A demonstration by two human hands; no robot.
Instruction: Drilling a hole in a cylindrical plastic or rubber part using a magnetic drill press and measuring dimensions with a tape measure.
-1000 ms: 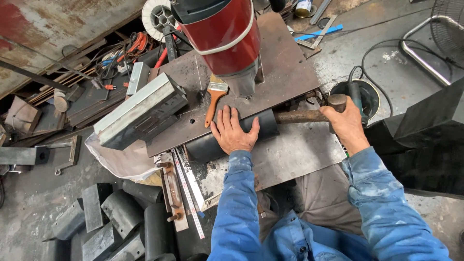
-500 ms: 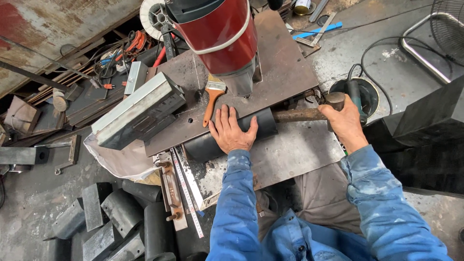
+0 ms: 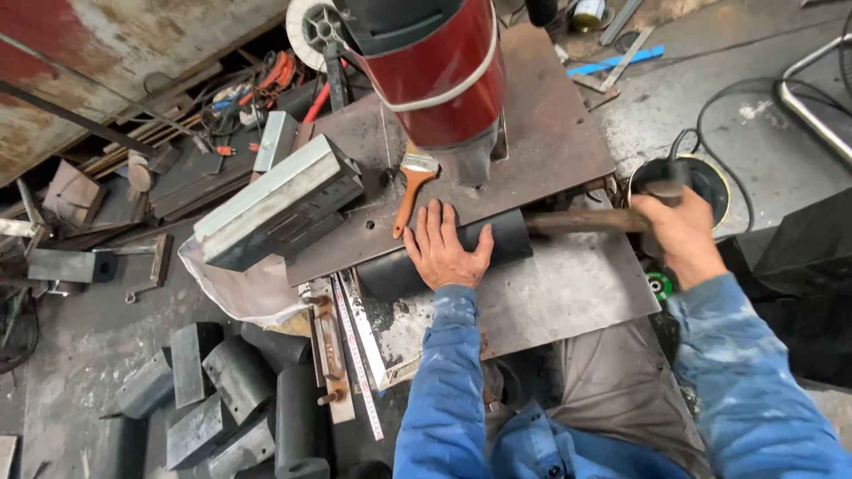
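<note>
Black rubber-like cylinder (image 3: 444,253), lying on its side on the steel plate (image 3: 568,293) at frame centre, below the red drill-press head (image 3: 426,62). Lower left: a pile of similar dark blocks (image 3: 231,390) on the floor; above it, a grey rectangular steel block (image 3: 275,200); a steel rule (image 3: 355,355) lies along the plate's left edge. An orange-handled brush (image 3: 410,191) lies just above the cylinder. Compared with half a second earlier, neither hand nor cylinder has visibly shifted; the piece remains pinned in place. Left hand (image 3: 445,248): flat and open, fingers spread, palm pressing on the cylinder's top without closing round it. Right hand (image 3: 679,235), at right: fist closed round the wooden handle (image 3: 577,220), which runs leftward to the cylinder's end; just beyond it sits an angle grinder (image 3: 701,177).
</note>
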